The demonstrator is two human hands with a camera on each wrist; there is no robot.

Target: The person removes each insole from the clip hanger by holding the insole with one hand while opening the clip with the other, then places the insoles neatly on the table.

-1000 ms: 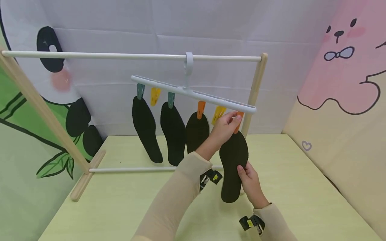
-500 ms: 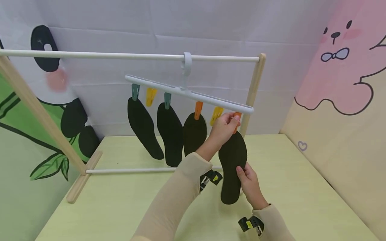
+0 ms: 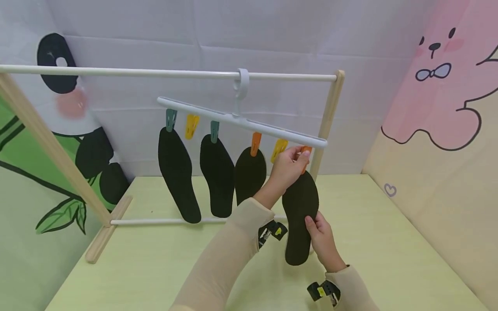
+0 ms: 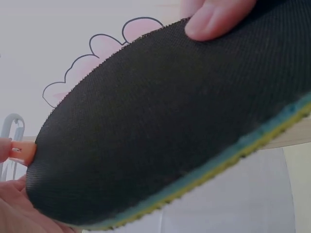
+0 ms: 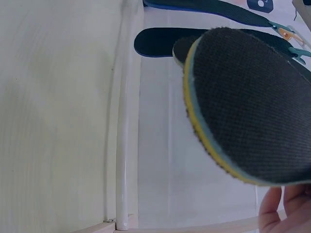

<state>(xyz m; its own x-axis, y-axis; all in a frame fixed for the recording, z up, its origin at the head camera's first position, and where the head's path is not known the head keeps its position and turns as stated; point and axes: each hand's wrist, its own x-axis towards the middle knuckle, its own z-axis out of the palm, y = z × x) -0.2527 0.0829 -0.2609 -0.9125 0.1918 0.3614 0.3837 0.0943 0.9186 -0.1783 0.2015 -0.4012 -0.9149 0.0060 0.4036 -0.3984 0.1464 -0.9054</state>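
My left hand (image 3: 285,169) pinches the orange clothespin (image 3: 306,149) at the right end of a white hanger (image 3: 221,117). Right below it is a black insole (image 3: 300,203), held upright by its side edge between the thumb and fingers of my right hand (image 3: 324,242). In the left wrist view the insole's wide end meets the tip of the orange clothespin (image 4: 24,153), and its side shows blue and yellow layers. Three other black insoles hang from the hanger: one on the far left (image 3: 175,172), one beside it (image 3: 217,177), and one partly behind my left arm (image 3: 250,172).
The hanger tilts down to the right, hooked on the white top bar (image 3: 155,72) of a wooden-sided rack (image 3: 332,112). Yellow clothespins (image 3: 192,126) hang between the insoles. A lower white bar (image 3: 155,221) runs close above the pale tabletop (image 3: 155,268). Printed cloth walls surround it.
Both hands keep their hold on the clothespin and insole, nearly in place. The hanger's left end has shifted slightly left, and the far-left insole has swung.
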